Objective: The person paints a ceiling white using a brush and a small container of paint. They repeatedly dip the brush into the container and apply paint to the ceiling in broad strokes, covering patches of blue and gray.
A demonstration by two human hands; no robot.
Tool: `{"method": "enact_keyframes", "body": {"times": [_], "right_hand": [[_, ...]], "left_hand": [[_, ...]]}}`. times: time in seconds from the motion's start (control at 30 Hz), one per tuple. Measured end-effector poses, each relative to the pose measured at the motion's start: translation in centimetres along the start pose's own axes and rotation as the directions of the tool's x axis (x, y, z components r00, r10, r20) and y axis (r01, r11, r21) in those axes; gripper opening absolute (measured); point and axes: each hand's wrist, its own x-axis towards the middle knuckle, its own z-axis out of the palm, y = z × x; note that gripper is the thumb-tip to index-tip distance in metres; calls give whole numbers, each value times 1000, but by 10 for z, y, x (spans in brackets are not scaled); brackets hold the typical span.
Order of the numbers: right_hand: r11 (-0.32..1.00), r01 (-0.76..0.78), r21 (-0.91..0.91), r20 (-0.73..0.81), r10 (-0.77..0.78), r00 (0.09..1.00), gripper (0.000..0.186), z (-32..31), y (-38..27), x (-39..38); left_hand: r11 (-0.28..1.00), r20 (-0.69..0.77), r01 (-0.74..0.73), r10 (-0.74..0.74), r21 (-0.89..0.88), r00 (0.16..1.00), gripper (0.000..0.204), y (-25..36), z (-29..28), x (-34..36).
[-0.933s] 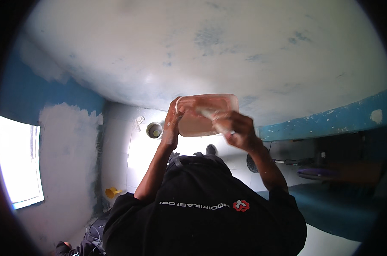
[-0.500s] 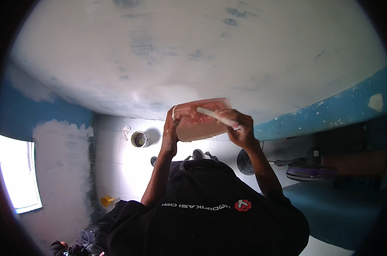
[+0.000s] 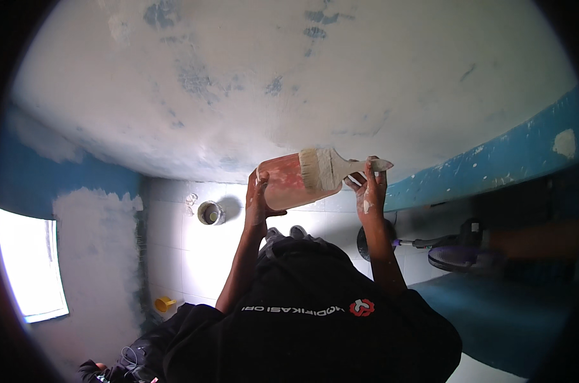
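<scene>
My left hand [image 3: 257, 203] grips the left end of a reddish, see-through plastic tub [image 3: 278, 184] with pale smears in it, held before my chest. A wide paintbrush [image 3: 327, 169] with pale bristles lies across the tub's right part, bristles toward the left. Its pale-coated handle runs to my right hand [image 3: 370, 191], whose fingers close around it near the end. White flecks mark that hand. Just beyond both stands a wall [image 3: 257, 121] coated in patchy white, with blue-grey spots showing through.
A small bucket [image 3: 211, 213] stands on the white tiled floor, left of me. Farther left lie a yellow cup [image 3: 164, 304] and a bright window [image 3: 30, 262]. On the right are a fan [image 3: 458, 256], its round base and a blue surface [image 3: 494, 313].
The brush has turned and shifted right, so its broad bristle head now shows flat over the tub. My right hand has moved slightly right; my left keeps its hold.
</scene>
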Motion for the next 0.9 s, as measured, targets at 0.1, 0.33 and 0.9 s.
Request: {"method": "enact_keyframes", "body": {"times": [0.1,0.33,0.9], "right_hand": [[975,-96,203,-61,110,992,37,-14,27,-3],[830,-220,512,98,198,975,43,-36,58,-12],[819,-249,517,138,207,969,39,-7,15,-38]], "left_hand": [[999,-5,2,-2,50,1000,81,-4,-5,4],[1000,40,-3,2,24,999,75,6,-18,9],[998,110,16,-22,58,994,76,-10,6,21]]}}
